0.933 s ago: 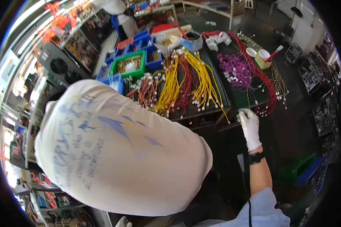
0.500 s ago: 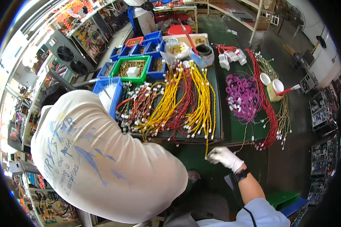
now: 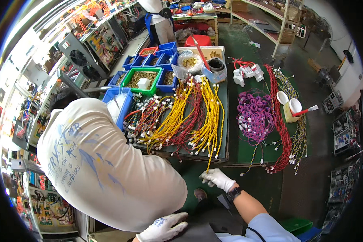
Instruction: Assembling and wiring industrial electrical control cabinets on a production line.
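Gloved right hand [image 3: 217,178] at the worktop's [image 3: 230,151] near edge, fingers loosely curled on nothing.
Just below the dangling tip of the yellow wire bundle [image 3: 207,125], not yet gripping; left hand [image 3: 163,228] spread flat, low at the frame's bottom; wires still sorted in rows.

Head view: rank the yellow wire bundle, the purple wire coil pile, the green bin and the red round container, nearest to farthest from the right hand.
From the right hand:
1. Yellow wire bundle, on the board just above the hand.
2. Purple wire coil pile, up and to the right on the green mat.
3. Green bin, far upper left among the blue bins.
4. Red round container, at the bench's far end.
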### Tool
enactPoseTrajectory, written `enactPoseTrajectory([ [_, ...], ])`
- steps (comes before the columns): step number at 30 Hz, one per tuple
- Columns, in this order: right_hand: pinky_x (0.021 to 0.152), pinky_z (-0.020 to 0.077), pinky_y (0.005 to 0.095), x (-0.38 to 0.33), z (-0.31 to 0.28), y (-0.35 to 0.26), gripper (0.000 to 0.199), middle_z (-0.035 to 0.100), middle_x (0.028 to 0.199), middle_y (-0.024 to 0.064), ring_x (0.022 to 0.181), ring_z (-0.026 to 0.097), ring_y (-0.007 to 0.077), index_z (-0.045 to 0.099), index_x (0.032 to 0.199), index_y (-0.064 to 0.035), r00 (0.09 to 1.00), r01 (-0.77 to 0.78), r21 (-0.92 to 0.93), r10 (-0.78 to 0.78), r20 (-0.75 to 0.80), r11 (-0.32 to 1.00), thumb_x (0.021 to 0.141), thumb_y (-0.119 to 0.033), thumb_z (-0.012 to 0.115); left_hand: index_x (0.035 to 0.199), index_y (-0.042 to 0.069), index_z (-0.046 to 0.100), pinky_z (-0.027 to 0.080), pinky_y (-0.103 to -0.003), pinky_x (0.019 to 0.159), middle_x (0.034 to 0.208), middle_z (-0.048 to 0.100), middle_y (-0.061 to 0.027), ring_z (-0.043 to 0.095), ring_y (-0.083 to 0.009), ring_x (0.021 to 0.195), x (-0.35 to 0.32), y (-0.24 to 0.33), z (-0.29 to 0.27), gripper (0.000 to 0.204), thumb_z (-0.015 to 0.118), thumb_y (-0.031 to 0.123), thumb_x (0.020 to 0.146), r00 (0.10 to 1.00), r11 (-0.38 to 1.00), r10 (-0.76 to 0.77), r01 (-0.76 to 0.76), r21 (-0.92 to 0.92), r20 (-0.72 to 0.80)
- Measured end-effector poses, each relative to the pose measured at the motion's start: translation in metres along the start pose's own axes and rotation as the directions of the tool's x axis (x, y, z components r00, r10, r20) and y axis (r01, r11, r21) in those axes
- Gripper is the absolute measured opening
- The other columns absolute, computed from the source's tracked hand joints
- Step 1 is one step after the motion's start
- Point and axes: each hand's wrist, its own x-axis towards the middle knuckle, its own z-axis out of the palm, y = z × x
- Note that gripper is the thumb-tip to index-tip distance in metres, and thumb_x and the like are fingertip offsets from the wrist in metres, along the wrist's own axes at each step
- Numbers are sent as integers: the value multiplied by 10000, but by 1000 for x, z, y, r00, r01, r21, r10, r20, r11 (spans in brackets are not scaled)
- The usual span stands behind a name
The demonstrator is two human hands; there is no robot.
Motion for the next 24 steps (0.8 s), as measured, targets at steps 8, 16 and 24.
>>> enactPoseTrajectory([
  [8,622,448,227,-76,66,-54,333,661,850,41,737,593,86,613,1159,7,854,-262,586,-98,510,767,958,-256,587,1310,-14,468,508,-385,800,1073,630,-219,653,-297,927,43,-9,24,532,634,263,887,945,946,-274,230,-229,-180],
  [16,536,445,242,-58,59,-109,308,569,698,31,554,523,116,603,986,-3,973,100,690,-217,84,717,919,-302,623,1041,30,654,516,-359,717,836,668,-168,666,-302,776,-1,17,-17,273,624,253,888,940,940,-283,311,139,-190],
  [24,475,379,234,-25,60,-158,230,462,584,-56,483,422,71,615,948,-24,901,431,570,-369,-228,700,966,-243,547,904,30,669,503,-410,653,768,640,-192,649,-357,726,-131,1,-68,128,638,127,827,891,942,-259,319,108,-374],
])
